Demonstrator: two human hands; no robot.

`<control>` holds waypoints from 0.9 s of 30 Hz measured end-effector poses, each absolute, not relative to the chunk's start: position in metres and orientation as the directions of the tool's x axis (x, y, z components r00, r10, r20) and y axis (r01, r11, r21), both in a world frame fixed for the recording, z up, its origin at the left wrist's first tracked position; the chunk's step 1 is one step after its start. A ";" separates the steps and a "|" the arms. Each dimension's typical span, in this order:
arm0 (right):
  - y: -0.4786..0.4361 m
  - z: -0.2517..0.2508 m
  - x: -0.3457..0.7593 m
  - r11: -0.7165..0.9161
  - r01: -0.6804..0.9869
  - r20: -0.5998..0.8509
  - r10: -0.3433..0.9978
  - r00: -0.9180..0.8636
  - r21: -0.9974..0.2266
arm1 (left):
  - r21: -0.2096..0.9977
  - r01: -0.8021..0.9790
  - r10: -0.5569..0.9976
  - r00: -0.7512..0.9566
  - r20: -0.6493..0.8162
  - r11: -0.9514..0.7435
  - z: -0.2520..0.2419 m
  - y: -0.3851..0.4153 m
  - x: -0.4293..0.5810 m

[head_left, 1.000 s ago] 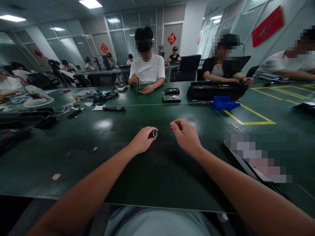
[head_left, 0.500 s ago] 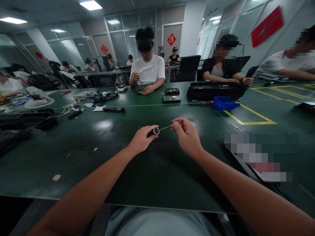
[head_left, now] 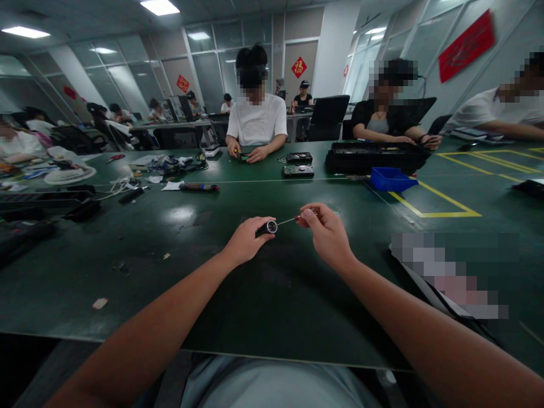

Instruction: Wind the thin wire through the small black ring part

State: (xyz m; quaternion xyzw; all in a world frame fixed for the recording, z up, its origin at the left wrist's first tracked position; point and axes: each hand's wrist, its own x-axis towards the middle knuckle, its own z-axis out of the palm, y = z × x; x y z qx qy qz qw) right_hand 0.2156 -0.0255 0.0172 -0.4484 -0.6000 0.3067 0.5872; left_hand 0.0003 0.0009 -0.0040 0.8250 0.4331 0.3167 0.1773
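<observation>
There is lots of room on the tabletop (head_left: 255, 317) between its near edge and the hands. The black tube (head_left: 270, 227) and thin red tool (head_left: 298, 217) block the gap between the left hand (head_left: 246, 241) and right hand (head_left: 329, 232). Toward the far edge, two hard drives (head_left: 298, 171), a blue bin (head_left: 391, 179) and messy wires (head_left: 176, 164) get in the way.

A short black cylinder (head_left: 262, 230) with a pale ring around its end is lying sideways in the left hand (head_left: 246, 241), the ringed end facing right. A screwdriver (head_left: 300, 217) with a reddish handle and thin metal shaft is slanting down leftward from the right hand (head_left: 328, 231), its tip reaching the ringed end.
</observation>
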 end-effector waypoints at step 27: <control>-0.035 0.028 0.219 0.408 0.602 0.534 0.845 0.035 -0.686 | 0.559 0.635 0.846 0.402 0.350 -0.533 -0.001 -0.002 0.000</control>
